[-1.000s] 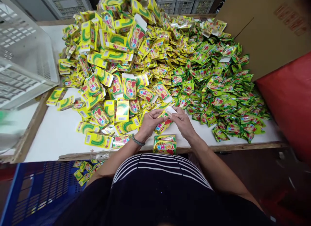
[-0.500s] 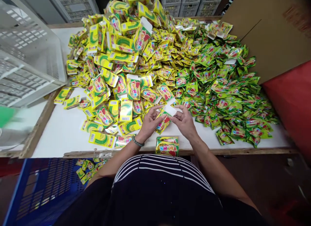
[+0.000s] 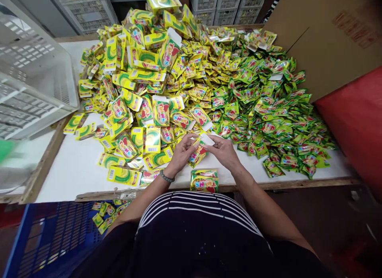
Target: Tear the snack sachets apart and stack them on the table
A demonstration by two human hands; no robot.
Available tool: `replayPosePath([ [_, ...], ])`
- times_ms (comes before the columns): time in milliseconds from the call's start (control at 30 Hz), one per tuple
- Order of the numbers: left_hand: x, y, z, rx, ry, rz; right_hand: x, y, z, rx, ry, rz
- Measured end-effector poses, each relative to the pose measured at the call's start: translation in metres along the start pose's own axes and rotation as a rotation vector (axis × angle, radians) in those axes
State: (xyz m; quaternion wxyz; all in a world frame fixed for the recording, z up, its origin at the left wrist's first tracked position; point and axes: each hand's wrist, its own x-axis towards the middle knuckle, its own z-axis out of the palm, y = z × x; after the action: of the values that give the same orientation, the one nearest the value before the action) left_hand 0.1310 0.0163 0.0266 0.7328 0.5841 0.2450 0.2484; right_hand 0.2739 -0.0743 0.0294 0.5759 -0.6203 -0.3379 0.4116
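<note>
Between my two hands is a small yellow-green cardboard box (image 3: pixel 197 155) with white end flaps standing up. My left hand (image 3: pixel 182 153) grips its left side, thumb on the printed front. At its upper right, my right hand (image 3: pixel 222 151) pinches the white flap (image 3: pixel 206 139). Just below, at the table's front edge, another printed box (image 3: pixel 204 180) lies by itself. Many yellow-green boxes (image 3: pixel 153 138) are heaped to the left and behind my hands. Yellow sachets (image 3: pixel 199 91) lie in the middle of the heap, and green sachets (image 3: pixel 274 128) spread to the right.
A white plastic crate (image 3: pixel 64 81) stands at the left. On the right are a large brown carton (image 3: pixel 325 51) and a red surface (image 3: pixel 355 122). A blue crate (image 3: pixel 56 230) with sachets sits below the table's wooden edge. Grey crates (image 3: pixel 89 11) stand behind.
My right hand has come slightly in and down over the white flap, which now shows less. The box stays in both hands. The whole view has shifted a little.
</note>
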Motion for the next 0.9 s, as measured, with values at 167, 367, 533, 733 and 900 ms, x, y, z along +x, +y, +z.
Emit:
replayPosePath([
  [167, -0.001, 0.002, 0.003, -0.066, -0.031, -0.004, -0.001, 0.001, -0.001, 0.043, 0.014, -0.005],
  [367, 0.001, 0.0, 0.005, -0.183, 0.051, -0.022, -0.004, 0.001, 0.007, 0.129, -0.044, -0.065],
  [533, -0.002, 0.004, 0.005, -0.209, 0.081, -0.02, -0.01, 0.001, 0.003, -0.168, 0.008, -0.15],
  [733, -0.002, 0.0, 0.005, -0.144, 0.17, -0.055, -0.014, -0.003, -0.003, -0.246, 0.063, -0.209],
  [900, 0.0, 0.0, 0.006, -0.082, 0.17, -0.052, -0.005, 0.003, -0.004, -0.078, 0.089, -0.062],
])
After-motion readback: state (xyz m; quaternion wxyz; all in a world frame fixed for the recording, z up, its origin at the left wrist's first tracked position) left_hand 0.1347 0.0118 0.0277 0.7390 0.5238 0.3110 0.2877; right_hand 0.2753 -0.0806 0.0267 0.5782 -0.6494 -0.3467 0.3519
